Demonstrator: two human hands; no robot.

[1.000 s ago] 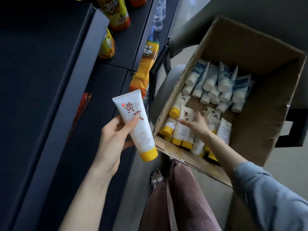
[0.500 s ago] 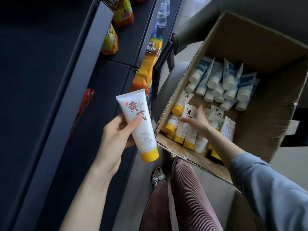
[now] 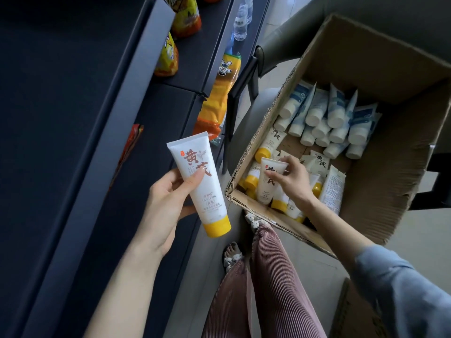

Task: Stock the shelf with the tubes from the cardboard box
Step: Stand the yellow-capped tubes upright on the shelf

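Cardboard box (image 3: 390, 57) at the right side, open at the top, with two groups of tubes inside: blue-and-white tubes (image 3: 329, 118) with white caps at the far end, white tubes with yellow caps (image 3: 267, 145) at the near end, lying close together and partly one over another.

Right hand (image 3: 292, 181) inside the box at the near end, thumb and fingers curled, pinching one white tube (image 3: 269, 189) just below its flat crimped end. Crimped end up, raised above the neighbours, lower end going behind the near wall of the box (cap not visible there). Blue sleeve (image 3: 402, 289) on the right forearm.

Left hand (image 3: 168, 203) outside the box, between the box and the dark shelf (image 3: 97, 142), gripping another white tube (image 3: 199, 181) around its middle: thumb across the printed front, fingers behind. Yellow cap (image 3: 218, 226) pointing down, crimped end up, large brown-red characters on the front. Held in the air beside the shelf, apart from the box.

Farther along the shelf, yellow and orange snack bags (image 3: 185, 18), a clear water bottle (image 3: 241, 23) and a long orange bag (image 3: 217, 101) at the shelf edge. Red packet (image 3: 131, 147) on a lower level.

Below, striped pink trousers (image 3: 275, 289) and patterned slippers (image 3: 231, 257) on a pale floor.
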